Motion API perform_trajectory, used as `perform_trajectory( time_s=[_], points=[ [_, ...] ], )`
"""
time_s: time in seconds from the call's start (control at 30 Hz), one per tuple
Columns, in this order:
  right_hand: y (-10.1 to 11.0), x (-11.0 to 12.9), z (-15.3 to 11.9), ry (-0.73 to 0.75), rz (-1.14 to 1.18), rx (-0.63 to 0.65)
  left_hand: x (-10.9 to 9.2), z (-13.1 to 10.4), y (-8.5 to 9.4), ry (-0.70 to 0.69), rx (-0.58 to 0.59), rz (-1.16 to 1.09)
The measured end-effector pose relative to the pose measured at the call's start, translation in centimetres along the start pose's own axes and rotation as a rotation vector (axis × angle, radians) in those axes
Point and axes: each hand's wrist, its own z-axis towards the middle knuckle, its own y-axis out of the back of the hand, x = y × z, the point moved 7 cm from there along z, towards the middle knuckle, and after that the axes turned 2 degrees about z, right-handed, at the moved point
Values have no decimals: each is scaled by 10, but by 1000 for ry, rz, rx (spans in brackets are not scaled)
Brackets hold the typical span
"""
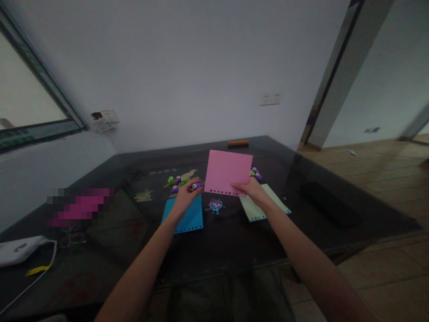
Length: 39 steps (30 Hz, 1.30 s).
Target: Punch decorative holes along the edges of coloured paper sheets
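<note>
My right hand [250,190] grips a pink sheet of paper [228,171] by its lower right part and holds it up off the table. A row of small punched holes runs along the sheet's lower edge. Just left of it, my left hand [188,190] has its fingers closed round a small purple craft punch [196,185]. Below that hand lies a blue sheet [190,217] with a punched lower edge. A pale green sheet [264,203], also punched, rests under my right wrist. Between them is a small heap of coloured paper bits [216,205].
Several green and purple punches [174,180] stand behind my left hand, more punches [256,174] behind my right. A brown stick-like object [238,143] lies at the back. On the dark table [221,246] are a black case [328,203] and a white device [20,250] with a cable.
</note>
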Motion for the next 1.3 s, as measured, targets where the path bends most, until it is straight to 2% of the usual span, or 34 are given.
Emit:
perform_trajectory(
  time_s=[0.07, 0.17, 0.27, 0.37, 0.47, 0.63, 0.97, 1.3],
  points=[
    [1, 1, 0, 5, 33, -12, 5, -8, -15, 48, 91, -102],
    [3, 2, 1, 14, 55, -38, 10, -18, -28, 127, 179, -277],
    [4, 4, 0, 43, 57, -53, 4, -23, -32, 154, 217, -457],
    [6, 6, 0, 78, 52, -69, -5, -25, -32, 136, 232, -538],
    [8, 7, 1, 105, 16, -97, -9, -26, -33, 123, 237, -533],
    [14, 8, 3, 143, -74, -165, -4, -26, -33, 141, 204, -385],
    [8, 19, -1, 198, -169, -97, -23, -30, -34, 52, 214, -304],
    [12, 19, 0, 217, -117, -139, -20, -27, -32, 68, 200, -309]
  ],
)
